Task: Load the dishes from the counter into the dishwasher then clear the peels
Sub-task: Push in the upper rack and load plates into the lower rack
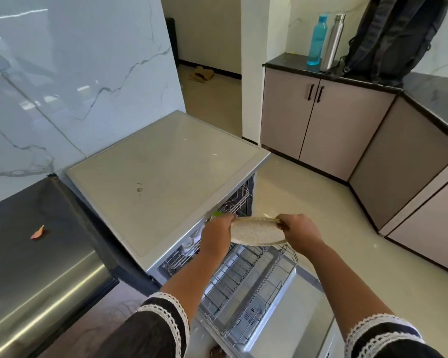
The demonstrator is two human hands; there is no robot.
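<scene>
Left hand [216, 235] and right hand [299, 232] pinch speckled plate [256, 232] rims at 9 and 3 o'clock; tilt upright, lower between lower rack [246, 285] tines

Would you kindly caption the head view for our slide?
Both hands, left and right, hold a speckled plate above the open dishwasher's pulled-out lower rack.

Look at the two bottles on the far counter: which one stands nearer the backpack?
The steel bottle. It stands right beside the dark backpack, while the blue bottle stands on its other side, farther from the bag.
</scene>
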